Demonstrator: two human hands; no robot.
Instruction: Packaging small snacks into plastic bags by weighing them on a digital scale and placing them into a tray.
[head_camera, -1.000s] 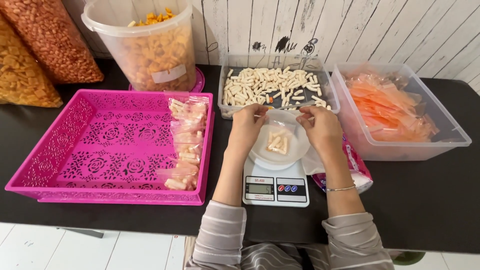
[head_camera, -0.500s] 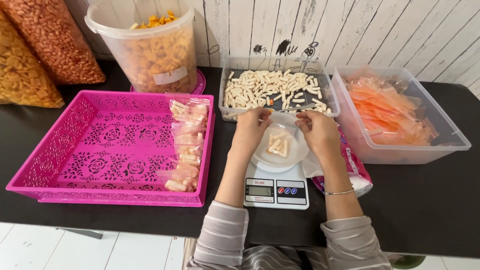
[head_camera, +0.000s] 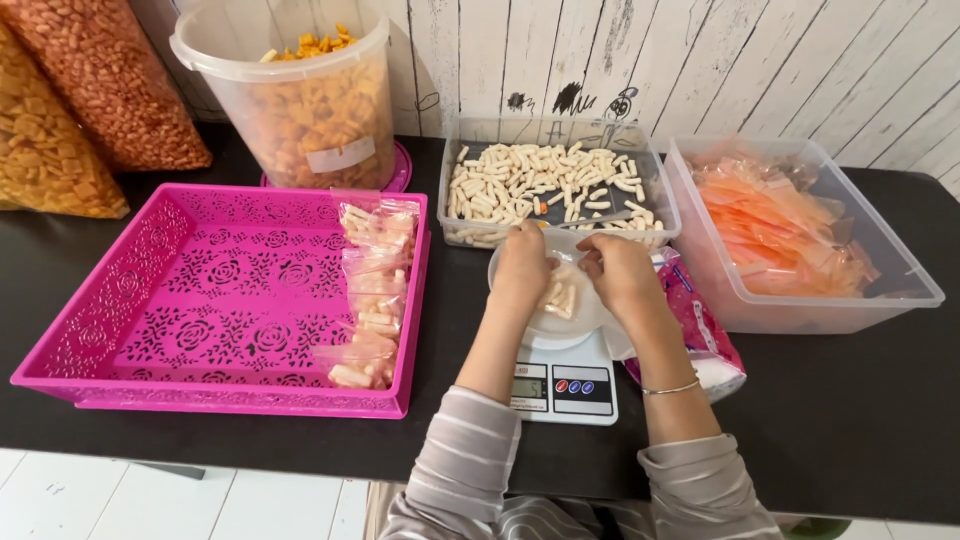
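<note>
Spanning the whole width, the black tabletop (head_camera: 860, 420) carries everything; its near edge runs above a white floor, and bare dark surface lies open at the right front and along the left front strip; largest on it, the pink perforated plastic tray (head_camera: 180, 300) sits at the left, most of its floor bare, with a column of small clear filled snack bags (head_camera: 368, 290) lined along its right wall; behind it stands a translucent round tub of orange square crackers (head_camera: 310, 95) bearing a pale rectangular label on its side, and two big clear sacks of orange snacks (head_camera: 70, 110) lean at the far left; at the right, a clear rectangular bin of empty orange-tinted bags (head_camera: 790, 230) reaches close to the table's right end; between tub and bin, a clear rectangular container of pale stick snacks (head_camera: 545, 180) backs against the white plank wall; just in front of it a white digital kitchen scale (head_camera: 560, 385) holds a round white dish (head_camera: 570, 310), and a pink-and-white soft packet (head_camera: 705, 335) lies just beside the scale's right side; over the dish, the left hand (head_camera: 525, 270) and the right hand (head_camera: 618, 270) each pinch a top corner of a small clear bag of pale sticks (head_camera: 560, 295), fingers pressed together on its mouth, the bag resting in the dish.
</note>
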